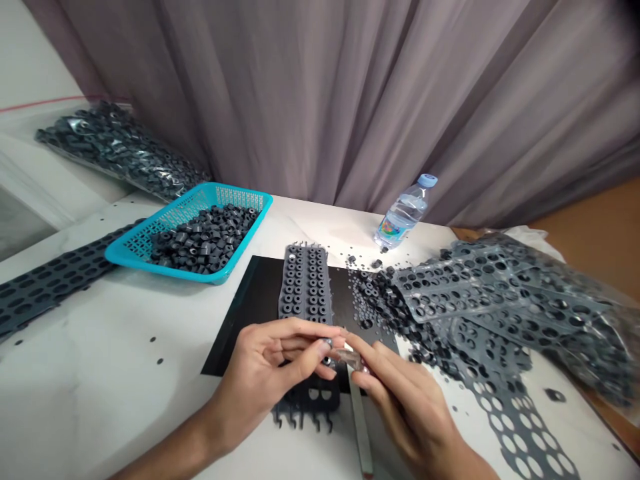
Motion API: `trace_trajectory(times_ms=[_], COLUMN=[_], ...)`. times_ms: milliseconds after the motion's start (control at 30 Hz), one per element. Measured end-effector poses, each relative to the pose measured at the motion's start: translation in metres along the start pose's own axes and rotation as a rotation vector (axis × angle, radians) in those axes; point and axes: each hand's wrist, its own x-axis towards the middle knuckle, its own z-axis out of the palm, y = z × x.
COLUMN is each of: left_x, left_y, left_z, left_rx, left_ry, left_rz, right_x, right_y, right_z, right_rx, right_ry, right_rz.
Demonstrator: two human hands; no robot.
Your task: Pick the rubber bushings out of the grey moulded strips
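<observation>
My left hand [273, 367] pinches a small dark rubber piece [327, 342] between thumb and fingers, most of it hidden. Close beside it, my right hand [407, 387] is closed on a small shiny tool [349, 359] whose tip points at that piece; its kind is unclear. Both hands hover over a grey moulded rubber sheet [306, 283] with rows of raised round bushings. That sheet lies on a black mat [240, 320], its near end showing open holes and hooked strands. Below the right hand a long grey-green strip [361, 427] reaches toward the front edge.
A blue basket [240, 263] of dark rubber pieces stands left, with a filled plastic bag [120, 150] behind. A water bottle [405, 213] stands at the back. Loose bits [395, 300] and perforated sheets [465, 280] cover the right. Another perforated strip [50, 277] lies left.
</observation>
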Motion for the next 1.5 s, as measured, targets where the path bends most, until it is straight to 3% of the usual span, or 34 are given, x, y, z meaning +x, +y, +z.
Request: trace_trajectory(times_ms=[100,400,1500], left_x=[-0.0023,-0.0033,-0.0018], left_y=[-0.0005,-0.0022,-0.0047], left_z=[0.0017,0.0032,0.0024], left_rx=[0.002,0.079,0.093], left_ry=[0.000,0.020,0.026], left_rz=[0.056,0.143,0.122], right_x=[0.0016,0.0036,0.0024], right_y=[-0.0001,-0.0018,-0.0013], right_z=[0.0004,0.0027,-0.0032], right_rx=[-0.060,-0.127,-0.211], right_ry=[0.043,0.049,0.073], right_rz=[-0.057,-0.044,-0.059])
